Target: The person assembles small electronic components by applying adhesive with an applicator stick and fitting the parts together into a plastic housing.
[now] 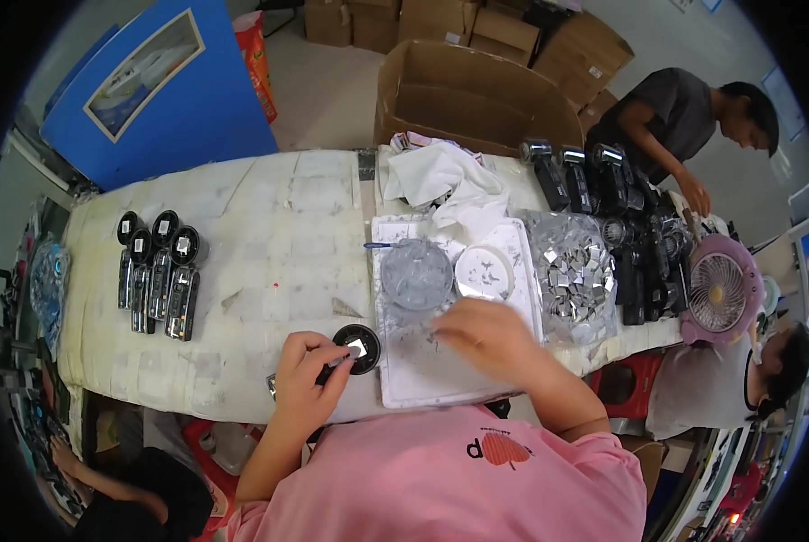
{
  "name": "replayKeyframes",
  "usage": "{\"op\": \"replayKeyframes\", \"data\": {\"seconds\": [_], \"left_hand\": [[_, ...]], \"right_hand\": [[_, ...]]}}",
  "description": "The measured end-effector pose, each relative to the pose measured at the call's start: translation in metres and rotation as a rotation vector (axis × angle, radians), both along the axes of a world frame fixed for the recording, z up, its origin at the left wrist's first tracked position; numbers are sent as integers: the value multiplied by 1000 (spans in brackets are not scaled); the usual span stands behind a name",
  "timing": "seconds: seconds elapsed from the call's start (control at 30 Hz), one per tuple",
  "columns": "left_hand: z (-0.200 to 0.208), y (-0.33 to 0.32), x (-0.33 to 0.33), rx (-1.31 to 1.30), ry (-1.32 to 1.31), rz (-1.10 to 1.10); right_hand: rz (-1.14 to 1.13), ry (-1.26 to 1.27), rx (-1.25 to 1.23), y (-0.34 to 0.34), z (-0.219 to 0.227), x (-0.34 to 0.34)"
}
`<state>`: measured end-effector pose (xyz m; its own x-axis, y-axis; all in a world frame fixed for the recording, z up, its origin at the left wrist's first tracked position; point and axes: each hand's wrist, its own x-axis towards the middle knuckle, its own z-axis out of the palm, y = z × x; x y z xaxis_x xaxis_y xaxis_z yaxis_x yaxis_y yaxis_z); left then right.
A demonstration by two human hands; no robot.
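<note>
My left hand (pixel 307 369) is closed around a black device with a round head (pixel 364 336), at the table's near edge left of the white tray (pixel 422 384). A small white square shows inside that round head. Blurred by motion, my right hand (pixel 490 336) hangs over the tray with its fingers pinched together; a small greyish bit at the fingertips is too smeared to name. Just beyond it in the tray sit a clear, greyish round dish (pixel 416 275) and a white round lid (pixel 484 274) with dark flecks.
Several similar black devices (pixel 158 280) lie at the left. Right of the tray is a plastic bag of small shiny pieces (pixel 578 280), then more black devices (pixel 635 235) and a pink fan (pixel 720 289). A white cloth (pixel 449 185) lies behind the tray. A co-worker (pixel 662 126) stands far right.
</note>
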<state>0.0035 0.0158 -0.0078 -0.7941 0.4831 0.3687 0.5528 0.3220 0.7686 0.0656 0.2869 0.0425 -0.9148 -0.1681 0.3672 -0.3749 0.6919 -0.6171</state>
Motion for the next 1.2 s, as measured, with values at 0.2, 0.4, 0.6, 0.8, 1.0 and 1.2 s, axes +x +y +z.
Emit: {"op": "replayKeyframes", "data": {"seconds": [0.2, 0.4, 0.6, 0.8, 1.0, 1.2], "left_hand": [[-2, -8, 2, 43, 28, -6], [2, -4, 3, 69, 0, 6], [-1, -5, 0, 19, 78, -43], [-7, -17, 6, 22, 90, 35], [-17, -27, -23, -2, 179, 119], [-12, -10, -33, 6, 157, 136]], "right_hand": [[307, 163, 145, -47, -17, -25], [339, 245, 330, -62, -16, -39], [336, 187, 450, -67, -18, -32], [265, 223, 232, -58, -13, -24], [-347, 263, 200, 23, -18, -2], [-211, 13, 221, 28, -31, 19]]}}
